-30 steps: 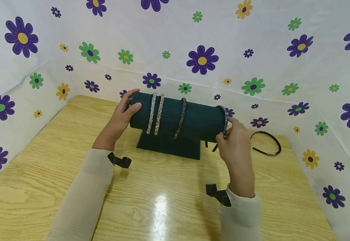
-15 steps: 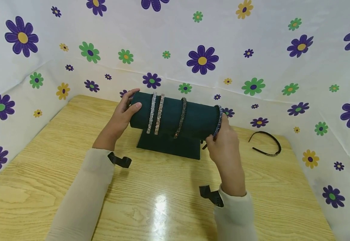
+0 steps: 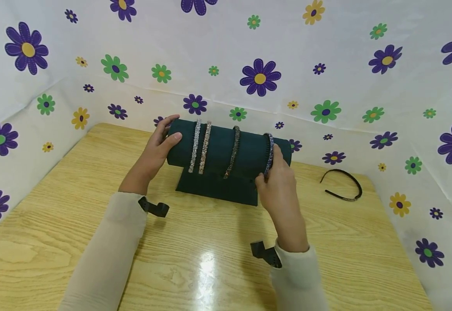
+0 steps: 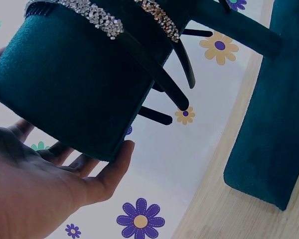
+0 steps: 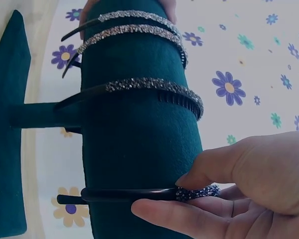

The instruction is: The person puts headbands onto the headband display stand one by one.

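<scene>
A dark green, velvety cylinder display stand [image 3: 249, 152] stands on the table. Over its left part sit a silver glitter headband [image 3: 195, 147] and a rose-toned one [image 3: 205, 147]; a dark glitter headband [image 3: 232, 152] is near its middle. My left hand [image 3: 156, 149] grips the cylinder's left end, its fingertips under the edge in the left wrist view. With thumb and fingers, my right hand [image 3: 279, 185] pinches a blue glitter headband [image 5: 197, 193] that lies around the right part of the cylinder, its black end [image 5: 129, 194] showing below.
Another black headband [image 3: 342, 185] lies on the wooden table [image 3: 179, 259] to the right. The stand's flat base [image 3: 218, 188] rests under the cylinder. A white flower-print cloth [image 3: 194, 47] rises behind and at both sides.
My right hand has moved left, sliding the blue glitter headband from the cylinder's right end further inward. The left hand keeps its grip and the stand stays in place.
</scene>
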`<action>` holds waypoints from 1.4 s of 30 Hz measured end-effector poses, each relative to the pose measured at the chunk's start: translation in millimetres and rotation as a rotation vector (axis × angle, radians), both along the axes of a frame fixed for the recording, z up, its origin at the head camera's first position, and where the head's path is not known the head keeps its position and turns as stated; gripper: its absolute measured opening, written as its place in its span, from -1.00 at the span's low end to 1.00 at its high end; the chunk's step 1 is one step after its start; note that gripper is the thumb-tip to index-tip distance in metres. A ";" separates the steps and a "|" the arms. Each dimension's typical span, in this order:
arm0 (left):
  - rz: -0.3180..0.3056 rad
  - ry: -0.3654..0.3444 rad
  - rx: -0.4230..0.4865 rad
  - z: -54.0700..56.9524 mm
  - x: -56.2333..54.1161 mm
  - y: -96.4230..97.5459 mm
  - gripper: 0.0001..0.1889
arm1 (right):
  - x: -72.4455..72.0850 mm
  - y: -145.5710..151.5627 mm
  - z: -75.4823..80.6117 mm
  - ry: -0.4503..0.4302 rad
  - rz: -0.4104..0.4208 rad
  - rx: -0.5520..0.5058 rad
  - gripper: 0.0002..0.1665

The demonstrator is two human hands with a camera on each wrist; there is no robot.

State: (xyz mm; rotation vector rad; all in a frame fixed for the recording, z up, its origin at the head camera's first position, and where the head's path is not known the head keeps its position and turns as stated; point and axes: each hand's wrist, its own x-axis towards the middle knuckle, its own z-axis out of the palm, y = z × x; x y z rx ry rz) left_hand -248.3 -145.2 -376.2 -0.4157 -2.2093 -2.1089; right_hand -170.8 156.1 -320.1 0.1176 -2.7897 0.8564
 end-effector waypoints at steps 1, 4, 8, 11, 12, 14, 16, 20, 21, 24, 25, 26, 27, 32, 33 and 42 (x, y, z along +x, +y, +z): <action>0.001 -0.001 -0.001 0.0 0.1 0.0 -0.36 | 0.1 -1.1 -0.4 0.004 0.004 -0.001 -0.09; 0.000 -0.002 0.001 -0.3 -0.2 -0.1 -0.36 | -0.1 -3.9 -1.7 0.011 0.016 -0.009 -0.09; 0.000 -0.001 -0.001 -0.5 -0.5 0.1 -0.36 | 0.1 -7.4 -4.0 0.019 0.036 -0.021 -0.08; -0.006 0.004 0.007 -0.6 -0.7 0.1 -0.37 | 0.4 -10.4 -5.6 0.022 0.053 -0.030 -0.08; -0.009 0.005 0.010 -0.5 -0.7 0.1 -0.37 | 0.6 -11.5 -6.1 0.022 0.059 -0.030 -0.07; -0.013 0.008 0.014 -0.5 -0.8 0.2 -0.37 | 0.8 -13.8 -7.4 0.025 0.069 -0.034 -0.07; -0.015 0.009 0.016 -0.4 -0.6 0.3 -0.38 | 1.1 -16.3 -8.2 0.029 0.077 -0.032 -0.06; -0.015 0.007 0.017 -0.5 -0.4 0.1 -0.38 | 1.7 -21.0 -9.4 0.040 0.101 -0.024 -0.07; -0.013 0.007 0.014 -0.5 -0.4 0.0 -0.38 | 1.7 -21.9 -9.7 0.043 0.107 -0.022 -0.07; -0.010 0.005 0.013 -0.9 -0.7 -0.3 -0.38 | 2.0 -23.7 -10.6 0.056 0.126 -0.018 -0.07; -0.009 0.003 0.012 -1.0 -0.8 -0.3 -0.38 | 2.2 -24.0 -10.7 0.062 0.129 -0.017 -0.07; -0.009 0.003 0.010 -1.0 -0.9 -0.2 -0.38 | 2.5 -24.2 -10.7 0.067 0.130 -0.016 -0.07; -0.009 0.004 0.009 -1.0 -0.9 0.0 -0.38 | 2.6 -24.1 -10.7 0.072 0.129 -0.012 -0.07; -0.015 0.005 0.009 -0.5 -0.9 -1.1 -0.37 | 2.9 -22.8 -9.2 0.060 0.123 -0.007 -0.03; -0.016 0.005 0.009 -0.4 -0.8 -1.4 -0.37 | 3.0 -21.9 -8.4 0.051 0.122 -0.010 -0.01; -0.019 0.001 0.020 -0.5 -1.3 -0.2 -0.37 | 8.9 13.3 8.5 0.093 0.032 -0.129 -0.25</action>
